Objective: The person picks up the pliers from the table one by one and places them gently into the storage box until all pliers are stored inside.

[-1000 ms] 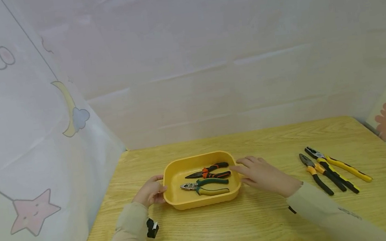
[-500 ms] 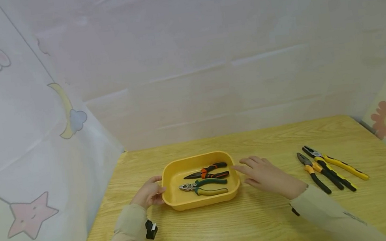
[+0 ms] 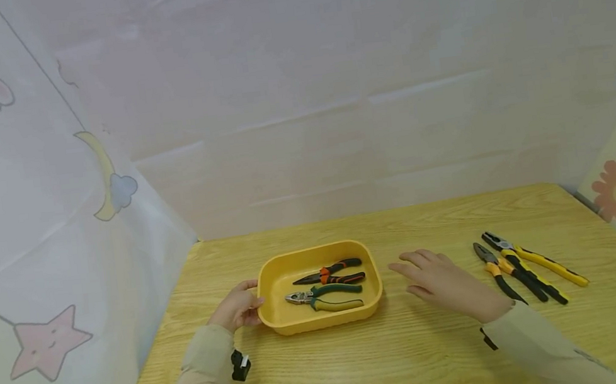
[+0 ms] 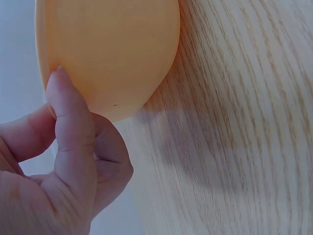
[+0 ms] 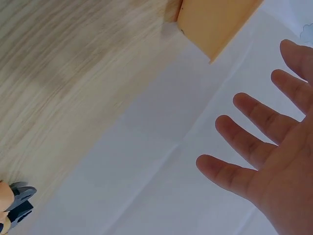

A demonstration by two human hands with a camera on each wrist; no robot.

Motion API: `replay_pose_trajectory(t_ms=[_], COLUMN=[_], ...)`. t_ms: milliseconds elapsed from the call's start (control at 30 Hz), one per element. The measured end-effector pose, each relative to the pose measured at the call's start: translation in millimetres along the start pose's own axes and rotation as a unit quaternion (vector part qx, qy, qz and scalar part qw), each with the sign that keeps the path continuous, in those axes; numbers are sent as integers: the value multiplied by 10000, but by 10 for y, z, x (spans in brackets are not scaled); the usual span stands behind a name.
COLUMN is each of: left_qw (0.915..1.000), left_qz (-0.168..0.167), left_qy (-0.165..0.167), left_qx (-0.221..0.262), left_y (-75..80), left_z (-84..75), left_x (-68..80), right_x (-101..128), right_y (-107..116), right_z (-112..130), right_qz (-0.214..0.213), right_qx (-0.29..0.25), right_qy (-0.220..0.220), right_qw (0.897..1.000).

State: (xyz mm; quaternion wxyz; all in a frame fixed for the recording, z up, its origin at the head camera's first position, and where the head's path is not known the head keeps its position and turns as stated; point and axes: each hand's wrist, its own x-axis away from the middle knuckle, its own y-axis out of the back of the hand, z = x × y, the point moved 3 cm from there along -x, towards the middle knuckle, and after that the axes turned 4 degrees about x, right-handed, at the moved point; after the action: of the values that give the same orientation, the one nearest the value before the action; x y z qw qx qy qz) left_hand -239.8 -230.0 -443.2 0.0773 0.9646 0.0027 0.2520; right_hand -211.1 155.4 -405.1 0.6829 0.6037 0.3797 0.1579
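Hanging at the far left, a pale cloth [image 3: 65, 264] printed with a star screens that side of the desk [image 3: 305, 369]. Next comes the left hand [image 3: 238, 307], which pinches the left end of the yellow tray [image 3: 323, 324] at its rim, thumb against one face of the wall and fingers at the other, probably to keep the tray from sliding. The tray appears to sit flat on the desk, in front of the person. Inside, two pairs of pliers lie side by side: red-and-black pliers [image 3: 326, 275] towards the back and green-handled pliers [image 3: 313, 294] nearer the front. Both point their noses left and their handles right, likely so that both fit the tray's long direction. Just beside the tray's right end hangs the right hand [image 3: 444, 281], its fingers spread wide and holding nothing, apart from the wall; the one-sided grip seems enough for a tray that rests level. Farther right on the desk lie orange-and-black pliers [image 3: 492, 268] and yellow-and-black pliers [image 3: 544, 262], noses pointing away from the person and handles towards them, perhaps for easy reach. Whether those two touch, I cannot tell.
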Motion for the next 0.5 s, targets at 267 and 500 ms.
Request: replay_pose_trajectory(t_ms=[267,500], left_qw=[10000,10000], left_qz=[-12,-13], left_qy=[37,40], left_qx=[-41,-21], left_y=[5,2], left_z=[-5,-11], left_x=[4,-1], right_x=[119,208], right_y=[-16,-1], right_z=[-65,-126], right_qz=[47,213], right_qx=[-29,-119], right_qy=[-196,-418], right_qw=[9998,9988])
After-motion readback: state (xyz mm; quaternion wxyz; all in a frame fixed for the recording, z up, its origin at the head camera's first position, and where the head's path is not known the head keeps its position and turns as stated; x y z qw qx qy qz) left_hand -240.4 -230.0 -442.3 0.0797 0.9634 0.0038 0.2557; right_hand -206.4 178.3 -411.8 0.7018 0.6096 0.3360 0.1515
